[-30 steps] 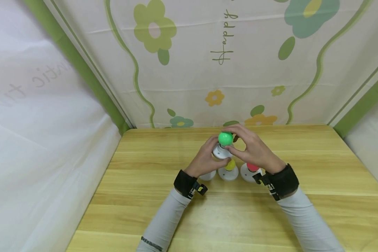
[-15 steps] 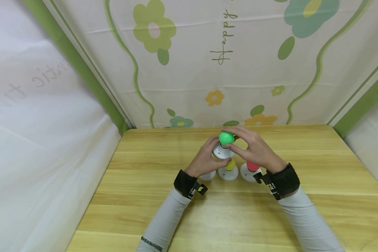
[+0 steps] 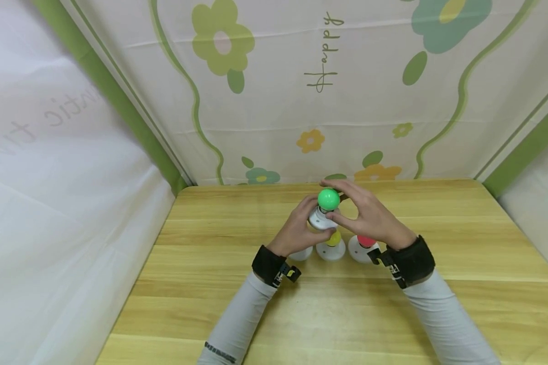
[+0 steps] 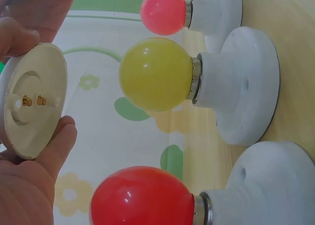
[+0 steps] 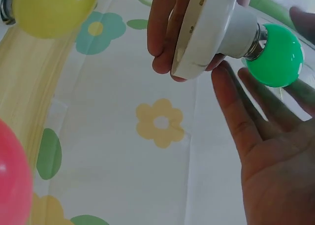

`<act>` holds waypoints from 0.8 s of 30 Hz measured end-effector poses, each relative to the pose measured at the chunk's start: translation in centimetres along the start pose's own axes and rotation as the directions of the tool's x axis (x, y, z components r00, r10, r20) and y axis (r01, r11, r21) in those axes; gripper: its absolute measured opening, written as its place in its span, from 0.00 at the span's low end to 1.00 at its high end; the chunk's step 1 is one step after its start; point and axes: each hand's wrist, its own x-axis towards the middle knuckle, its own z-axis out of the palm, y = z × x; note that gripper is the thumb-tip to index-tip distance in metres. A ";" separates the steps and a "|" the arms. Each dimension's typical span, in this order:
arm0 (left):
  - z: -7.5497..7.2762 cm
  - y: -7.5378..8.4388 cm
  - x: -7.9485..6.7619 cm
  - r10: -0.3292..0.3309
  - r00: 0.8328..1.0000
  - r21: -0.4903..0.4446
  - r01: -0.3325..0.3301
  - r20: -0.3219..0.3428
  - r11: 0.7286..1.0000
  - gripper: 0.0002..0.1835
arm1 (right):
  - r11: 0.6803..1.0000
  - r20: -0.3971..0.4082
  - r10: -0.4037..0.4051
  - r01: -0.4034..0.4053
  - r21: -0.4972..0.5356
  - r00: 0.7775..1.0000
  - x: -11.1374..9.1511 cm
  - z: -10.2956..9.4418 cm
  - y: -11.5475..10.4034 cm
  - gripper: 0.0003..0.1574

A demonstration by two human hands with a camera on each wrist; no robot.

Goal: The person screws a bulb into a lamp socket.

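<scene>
My left hand grips a white lamp holder by its round base, off the table. Two brass screws show on its underside in the left wrist view. A green bulb sits in the holder's socket, some of its metal cap visible. Around the bulb my right hand is spread, its fingers fairly straight and the thumb apart from the glass in the right wrist view. Below the hands a yellow bulb, a red bulb and a pinkish-red bulb stand in white holders on the table.
The wooden table ends at a white fabric backdrop printed with flowers. Another fabric wall rises on the left. The standing holders form a row just in front of the raised one.
The right hand's fingers have loosened from the green bulb and spread away from it. The left hand and its lamp holder stay almost in place.
</scene>
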 end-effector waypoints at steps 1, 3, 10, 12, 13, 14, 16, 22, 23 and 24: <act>0.0 0.0 0.0 0.000 1.000 0.002 0.000 -0.001 1.000 0.36 | 1.000 0.006 0.001 -0.001 0.007 1.000 0.0 -0.1 -0.1 0.41; 0.0 0.0 0.1 -0.001 1.000 0.008 0.001 -0.002 1.000 0.35 | 1.000 0.012 0.003 -0.003 0.016 1.000 -0.1 -0.1 -0.1 0.38; 0.0 0.1 0.2 0.007 1.000 0.023 -0.007 -0.011 1.000 0.35 | 1.000 -0.009 -0.008 0.008 0.022 1.000 -0.7 0.5 1.8 0.36; 0.0 0.1 0.2 0.013 1.000 0.027 -0.012 -0.011 1.000 0.35 | 1.000 -0.024 -0.019 0.020 0.015 1.000 -0.5 0.2 1.1 0.36; 0.0 0.1 0.2 0.015 1.000 0.028 -0.014 -0.011 0.999 0.35 | 1.000 -0.032 -0.021 0.021 0.012 0.999 -0.3 0.1 0.7 0.36; 0.0 0.1 0.2 0.017 1.000 0.030 -0.017 -0.010 0.999 0.35 | 1.000 -0.040 -0.024 0.024 0.008 0.999 0.0 0.0 0.1 0.37; 0.0 0.2 0.2 0.019 1.000 0.028 -0.019 -0.007 0.999 0.35 | 1.000 -0.051 -0.022 0.022 0.005 0.998 0.2 -0.2 -0.6 0.37; 0.0 0.2 0.1 0.023 1.000 0.013 -0.023 -0.004 1.000 0.34 | 1.000 -0.033 -0.011 0.012 0.014 0.999 0.3 -0.4 -0.7 0.42; -0.1 0.2 0.1 0.019 1.000 0.012 -0.019 -0.005 1.000 0.34 | 1.000 -0.027 -0.012 0.013 0.022 1.000 0.3 -0.4 -0.7 0.42; -0.1 0.2 0.1 0.016 1.000 0.013 -0.016 -0.005 1.000 0.34 | 0.999 -0.021 -0.014 0.014 0.031 1.000 0.3 -0.5 -0.7 0.43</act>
